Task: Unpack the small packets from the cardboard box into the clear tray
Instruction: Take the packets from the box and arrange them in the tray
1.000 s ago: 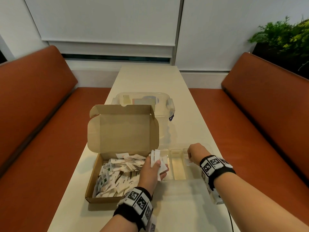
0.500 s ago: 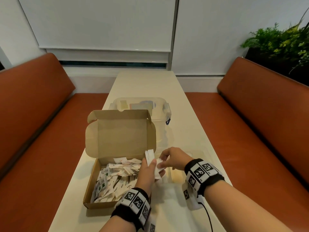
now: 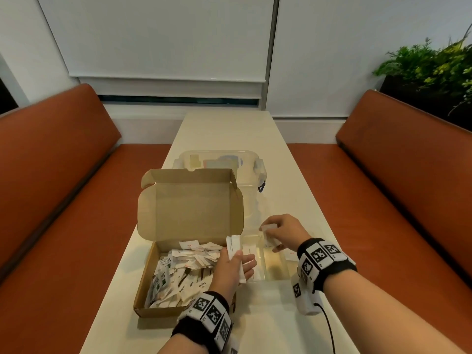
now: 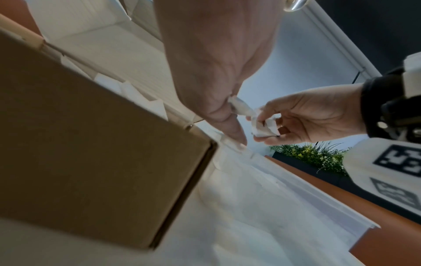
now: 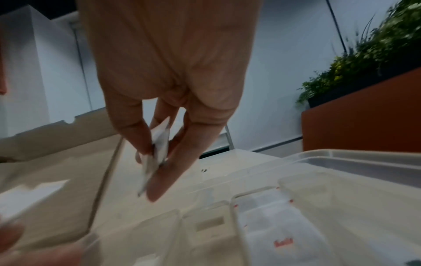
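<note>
On a long pale table (image 3: 229,129) sits an open cardboard box (image 3: 190,208), its lid standing upright and its base heaped with small white packets (image 3: 189,267). Just to its right lies a clear tray (image 3: 274,264) split into compartments, with a few packets already inside. The left hand (image 3: 229,269) clasps a bunch of long white packets (image 3: 233,247) at the box's right edge, while the right hand (image 3: 283,232) pinches one small packet (image 3: 267,228) above the tray's far end.
</note>
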{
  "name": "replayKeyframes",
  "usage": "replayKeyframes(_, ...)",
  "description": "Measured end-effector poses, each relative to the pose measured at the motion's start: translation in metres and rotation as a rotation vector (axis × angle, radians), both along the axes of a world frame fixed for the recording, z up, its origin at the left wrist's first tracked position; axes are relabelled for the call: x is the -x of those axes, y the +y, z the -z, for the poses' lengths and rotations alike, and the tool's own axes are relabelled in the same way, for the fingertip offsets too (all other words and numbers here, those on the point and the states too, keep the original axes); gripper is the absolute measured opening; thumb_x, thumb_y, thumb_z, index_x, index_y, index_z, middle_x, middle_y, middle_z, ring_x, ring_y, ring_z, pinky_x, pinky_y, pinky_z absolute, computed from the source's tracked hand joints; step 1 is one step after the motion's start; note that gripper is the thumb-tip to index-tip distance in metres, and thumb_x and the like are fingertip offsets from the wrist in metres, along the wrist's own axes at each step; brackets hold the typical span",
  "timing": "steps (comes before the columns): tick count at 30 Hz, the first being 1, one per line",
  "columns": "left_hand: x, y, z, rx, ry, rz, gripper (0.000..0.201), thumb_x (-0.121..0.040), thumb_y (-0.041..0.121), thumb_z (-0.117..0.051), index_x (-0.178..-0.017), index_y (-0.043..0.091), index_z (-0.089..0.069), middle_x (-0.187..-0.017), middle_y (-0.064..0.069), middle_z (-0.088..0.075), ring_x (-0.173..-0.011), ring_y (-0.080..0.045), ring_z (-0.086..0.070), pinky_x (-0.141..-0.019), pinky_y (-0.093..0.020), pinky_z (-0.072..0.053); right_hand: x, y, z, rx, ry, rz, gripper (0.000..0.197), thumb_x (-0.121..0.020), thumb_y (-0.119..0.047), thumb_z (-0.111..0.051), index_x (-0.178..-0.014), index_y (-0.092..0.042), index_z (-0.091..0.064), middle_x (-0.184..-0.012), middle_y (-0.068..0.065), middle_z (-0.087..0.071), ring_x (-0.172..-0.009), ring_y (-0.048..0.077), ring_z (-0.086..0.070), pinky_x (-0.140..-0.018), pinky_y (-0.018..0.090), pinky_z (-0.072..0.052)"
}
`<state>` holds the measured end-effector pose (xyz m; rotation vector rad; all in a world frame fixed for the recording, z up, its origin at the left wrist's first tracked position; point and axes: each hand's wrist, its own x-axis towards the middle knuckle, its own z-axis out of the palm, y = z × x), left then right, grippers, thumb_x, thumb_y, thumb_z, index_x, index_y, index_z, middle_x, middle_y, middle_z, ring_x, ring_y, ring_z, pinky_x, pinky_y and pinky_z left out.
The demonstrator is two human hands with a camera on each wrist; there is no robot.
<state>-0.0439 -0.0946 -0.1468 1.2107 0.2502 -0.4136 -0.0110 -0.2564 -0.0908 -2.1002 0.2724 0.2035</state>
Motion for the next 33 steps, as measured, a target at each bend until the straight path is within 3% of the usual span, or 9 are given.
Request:
replayKeyframes(4,0.0,-0.003,0.004,-0.007,0.005,0.023,0.021,-0.102,0.012,-0.038,-0.122,0.016,-0.04,-0.099,-0.017,-0.067,-0.088,-0.023,-0.069,-0.065,-0.027,-0.055,-0.008,-0.012,0.004,0.225,0.036,-0.051,0.039,-0.085,0.008,-0.052,-0.113,-0.016,-0.065,-0.093,-0.001,-0.053,-0.066,0.017,-0.063,-0.05,0.021,-0.055)
replayKeyframes(6,0.0,-0.002,0.004,-0.025,-0.004,0.041,0.023,-0.102,0.012,-0.037,-0.125,0.014,-0.04,-0.1,-0.017,-0.067,-0.087,-0.021,-0.069,-0.063,-0.025,-0.055,-0.014,-0.015,0.007,0.369,0.008,-0.054,0.033,-0.082,0.01,-0.057,-0.108,-0.01,-0.062,-0.083,0.0,-0.057,-0.064,0.015,-0.06,-0.058,0.024,-0.057)
replayKeyframes(9,0.0,-0.002,0.003,-0.046,-0.017,0.051,0.022,-0.102,0.011,-0.037,-0.124,0.011,-0.042,-0.1,-0.018,-0.067,-0.086,-0.019,-0.069,-0.063,-0.024,-0.055,-0.02,-0.015,0.01,0.594,0.015,-0.118,0.013,-0.084,0.001,-0.058,-0.09,-0.009,-0.064,-0.094,0.007,-0.066,-0.084,0.021,-0.063,-0.077,0.026,-0.054)
replayKeyframes(12,0.001,-0.002,0.004,-0.051,-0.023,0.053,0.019,-0.102,0.01,-0.037,-0.12,0.011,-0.045,-0.099,-0.017,-0.067,-0.085,-0.018,-0.07,-0.063,-0.022,-0.055,-0.025,-0.01,0.013,0.725,0.061,-0.187,0.018,-0.089,-0.005,-0.055,-0.098,-0.009,-0.07,-0.105,0.008,-0.068,-0.096,0.024,-0.064,-0.084,0.026,-0.052)
replayKeyframes(23,-0.002,-0.002,0.008,-0.035,-0.006,0.046,0.017,-0.102,0.012,-0.038,-0.108,0.022,-0.05,-0.095,-0.015,-0.068,-0.083,-0.016,-0.072,-0.06,-0.022,-0.054,-0.04,0.006,0.019,0.901,0.084,-0.249,0.025,-0.091,-0.005,-0.049,-0.107,-0.005,-0.068,-0.11,0.012,-0.067,-0.101,0.028,-0.063,-0.09,0.031,-0.051)
replayKeyframes(33,-0.003,-0.002,0.006,-0.035,-0.004,0.042,0.019,-0.102,0.012,-0.039,-0.115,0.021,-0.05,-0.095,-0.015,-0.069,-0.08,-0.014,-0.072,-0.059,-0.021,-0.054,-0.042,0.007,0.021,0.938,0.084,-0.275,0.02,-0.09,-0.005,-0.051,-0.105,-0.004,-0.064,-0.109,0.012,-0.065,-0.1,0.027,-0.062,-0.087,0.029,-0.051)
